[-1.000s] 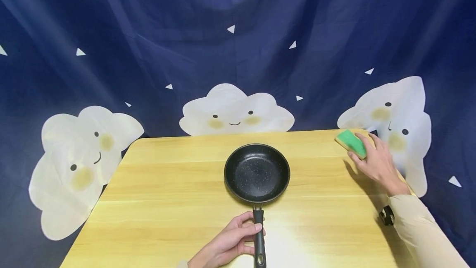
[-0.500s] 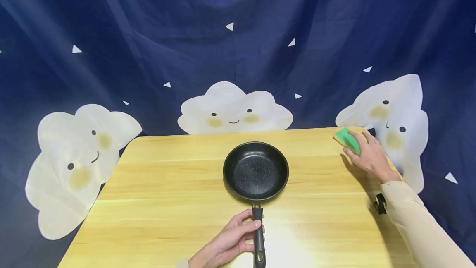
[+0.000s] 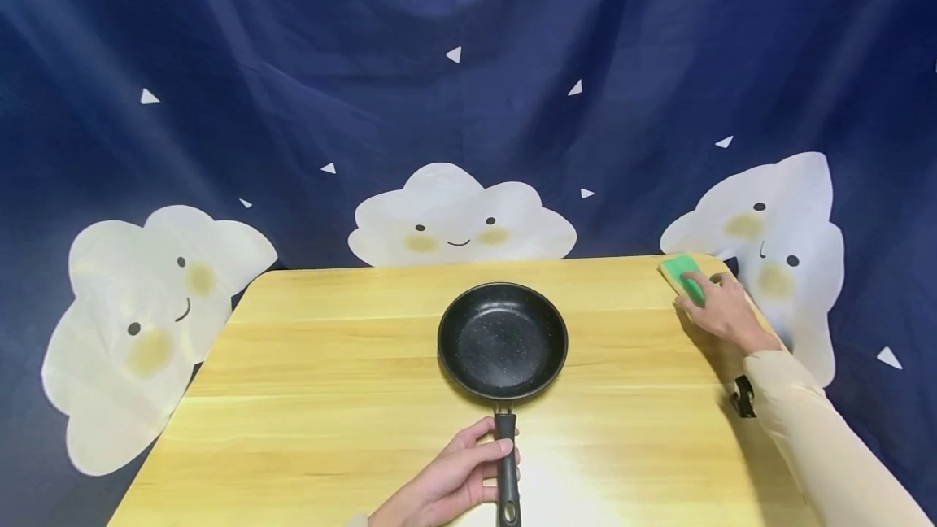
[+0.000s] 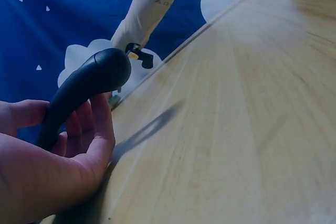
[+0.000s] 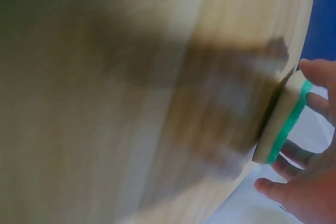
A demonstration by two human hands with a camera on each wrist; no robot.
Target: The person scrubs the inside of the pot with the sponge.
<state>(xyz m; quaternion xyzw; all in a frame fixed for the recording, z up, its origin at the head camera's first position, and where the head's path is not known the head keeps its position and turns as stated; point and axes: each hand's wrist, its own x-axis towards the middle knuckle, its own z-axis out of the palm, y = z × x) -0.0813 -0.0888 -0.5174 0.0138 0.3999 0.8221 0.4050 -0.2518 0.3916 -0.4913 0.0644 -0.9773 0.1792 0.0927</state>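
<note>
left hand [image 3: 461,468]: lowest in the head view, curled closed on the pan's handle, thumb laid across it and fingers bent round the far side.
handle [image 3: 507,462]: black, with a hole near its end; points back toward the person, its near tip a touch to the right. in the left wrist view it stands clear of the counter and a shadow falls beside it.
frying pan [image 3: 503,340]: black, pale-speckled inside, open side up, near the middle of the counter; long axis runs almost straight away from the person, round bowl at the far end.
right sleeve [image 3: 812,425]: beige, reaching in from the lower right.
wrist device [image 3: 743,397]: black, at the cuff.
counter [image 3: 322,397]: pale yellow wood grain, rounded far corners.
right hand [image 3: 721,314]: partly open, fingers loosely bent, index on the sponge's green face, thumb by its near edge; cannot tell whether they pinch it.
sponge [image 3: 679,268]: green over yellowish, at the far right corner; long axis slants, far end leftward, near end under the fingers. cannot tell whether it lies fully flat.
curtain [image 3: 366,80]: dark blue behind everything, printed with smiling white clouds [image 3: 461,226] and small white triangles.
</note>
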